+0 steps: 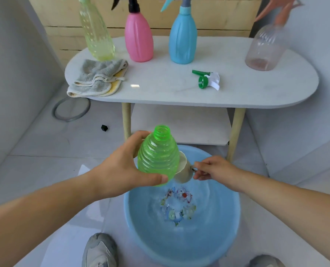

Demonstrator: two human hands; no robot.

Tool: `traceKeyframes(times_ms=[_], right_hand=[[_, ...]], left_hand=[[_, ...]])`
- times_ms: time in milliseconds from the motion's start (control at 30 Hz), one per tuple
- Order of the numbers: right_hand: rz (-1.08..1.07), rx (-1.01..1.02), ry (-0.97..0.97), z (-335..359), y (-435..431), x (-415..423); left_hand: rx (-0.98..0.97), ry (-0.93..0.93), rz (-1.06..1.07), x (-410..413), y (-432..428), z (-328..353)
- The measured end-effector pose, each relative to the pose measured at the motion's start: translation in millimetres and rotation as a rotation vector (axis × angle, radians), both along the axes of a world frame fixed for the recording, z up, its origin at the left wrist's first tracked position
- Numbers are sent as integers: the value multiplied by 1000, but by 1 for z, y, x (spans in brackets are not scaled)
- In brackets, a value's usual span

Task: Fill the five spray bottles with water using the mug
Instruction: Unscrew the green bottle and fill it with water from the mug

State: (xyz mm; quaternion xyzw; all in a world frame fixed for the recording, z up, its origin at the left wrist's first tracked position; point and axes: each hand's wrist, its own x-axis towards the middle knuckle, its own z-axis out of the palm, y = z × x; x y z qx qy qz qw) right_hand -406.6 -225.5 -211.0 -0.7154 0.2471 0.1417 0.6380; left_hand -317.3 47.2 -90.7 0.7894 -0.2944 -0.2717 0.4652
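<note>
My left hand (121,168) grips an uncapped green ribbed spray bottle (158,155), held upright above the blue basin (139,234). My right hand (212,169) pinches the handle of a white mug (183,170), which is tipped on its side behind the bottle, partly hidden by it. The basin holds water over a cartoon print. On the white table (160,83) stand a yellow-green bottle (96,33), a pink bottle (139,37), a blue bottle (183,37) and a clear pinkish bottle (264,47), all with spray heads on. The green bottle's spray head (206,80) lies loose on the table.
A folded grey and yellow cloth (98,78) lies at the table's left end. The table has wooden legs and a lower shelf (179,126). A grey ring (71,110) and a small black cube (104,128) lie on the floor. My grey shoes (100,249) flank the basin.
</note>
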Motion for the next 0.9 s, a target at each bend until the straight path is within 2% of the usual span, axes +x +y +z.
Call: traceKeyframes(times_ms=[300,433,667,900], right_hand=[[-142,-188,-180,141,5,-31],[-225,-183,-280,181,10,-48],[-280,-202,-386,222,23,-63],[-225,-341,-458,233,27,-66]], left_hand=[[-42,36,93,-15,-1,21],[-38,48,106,-19,3,25],[18,43,115,-24,2,19],[34,40,90,-28,-6,15]])
